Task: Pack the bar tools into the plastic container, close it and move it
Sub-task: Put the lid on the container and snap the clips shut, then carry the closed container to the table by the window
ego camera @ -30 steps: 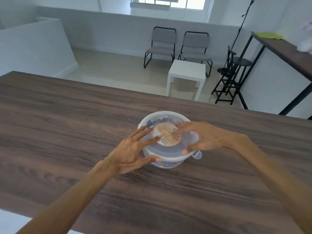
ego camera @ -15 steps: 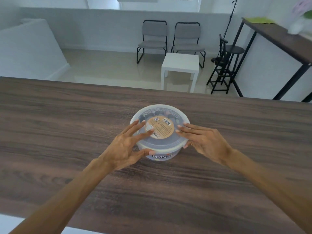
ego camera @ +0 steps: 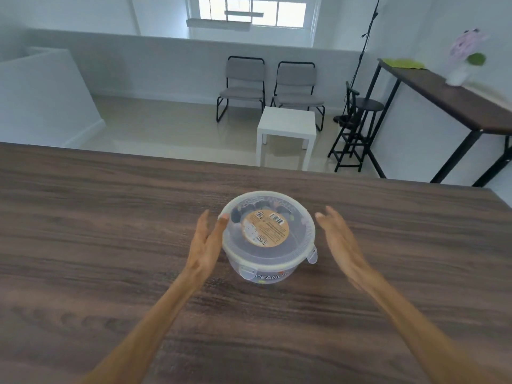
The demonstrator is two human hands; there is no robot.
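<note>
A round clear plastic container (ego camera: 293, 260) stands on the dark wooden table (ego camera: 110, 245), its lid on, with a tan round label in the lid's middle. Dark shapes show dimly through the lid; what they are I cannot tell. One lid clip at the front lies down against the wall, another at the right sticks out. My left hand (ego camera: 206, 245) lies flat against the container's left side, fingers straight, fingertips at the rim. My right hand (ego camera: 339, 239) hovers open a little to the right of the container, not touching it.
The table's far edge runs just behind the container. Beyond it, on the floor below, are a small white side table (ego camera: 286, 127), two grey chairs (ego camera: 270, 84) and a black stool (ego camera: 357, 126). A high dark bench (ego camera: 443, 90) stands at the right.
Both hands came off the lid and moved apart to the container's sides. The left now touches the left wall; the right has drawn away to the right.
</note>
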